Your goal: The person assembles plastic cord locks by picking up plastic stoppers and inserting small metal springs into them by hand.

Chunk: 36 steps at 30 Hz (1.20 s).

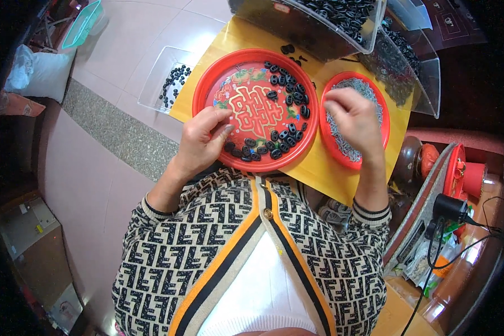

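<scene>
Head view: left hand over round red tray of black beads, grip slightly apart; right hand over grey bits, can't tell its grip.

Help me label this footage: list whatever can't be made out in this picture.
- Head view: anything inside the left hand, hidden by its bent fingers.
- Head view: anything inside the right hand, hidden by its curled fingers.
- Head view: part of the oval red tray, hidden behind the right hand.
- Head view: single shapes of the tray's grey pieces, too small.
- Head view: the large clear bin's far part, cut off by the upper edge.
</scene>
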Tool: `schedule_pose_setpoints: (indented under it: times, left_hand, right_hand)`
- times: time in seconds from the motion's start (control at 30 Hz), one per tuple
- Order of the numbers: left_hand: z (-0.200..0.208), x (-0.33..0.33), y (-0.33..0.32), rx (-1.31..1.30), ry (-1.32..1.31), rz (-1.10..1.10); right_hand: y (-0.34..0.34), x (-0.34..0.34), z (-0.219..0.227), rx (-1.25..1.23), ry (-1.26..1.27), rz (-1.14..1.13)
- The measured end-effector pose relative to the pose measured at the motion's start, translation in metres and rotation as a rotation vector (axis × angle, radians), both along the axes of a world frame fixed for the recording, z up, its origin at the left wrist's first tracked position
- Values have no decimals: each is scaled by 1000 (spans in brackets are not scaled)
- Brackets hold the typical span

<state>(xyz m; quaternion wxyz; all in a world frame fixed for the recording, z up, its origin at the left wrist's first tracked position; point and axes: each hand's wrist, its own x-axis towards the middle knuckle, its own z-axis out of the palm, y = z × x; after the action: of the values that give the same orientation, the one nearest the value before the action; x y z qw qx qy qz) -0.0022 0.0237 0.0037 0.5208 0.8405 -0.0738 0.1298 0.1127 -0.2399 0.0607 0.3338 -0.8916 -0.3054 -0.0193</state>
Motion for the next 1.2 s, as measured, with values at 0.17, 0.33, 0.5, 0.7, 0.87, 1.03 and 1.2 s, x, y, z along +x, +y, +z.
schedule_pose_setpoints:
  times: [0.17, 0.33, 0.5, 0.7, 0.87, 1.03, 1.2]
  left_hand:
    - [-1, -1, 2, 62, -63, -21]
    - [-4, 2, 6, 193, -203, 41]
    - [-9, 5, 11, 342, -193, 54]
    - [-11, 21, 4, 479, -124, -4]
    - [-17, 36, -5, 566, -118, 29]
    - [-15, 42, -9, 676, -42, 17]
    - [-10, 42, -9, 676, -132, -52]
  right_hand:
    - [19, -21, -17, -293, -188, 180]
    - [31, -29, -25, -607, -212, 214]
    - [41, -25, -30, -759, -203, 247]
    - [49, -26, -31, -734, -189, 200]
    - [45, -31, -28, -588, -241, 173]
    - [48, -36, -22, -275, -49, 107]
    - [54, -42, -32, 311, 591, 18]
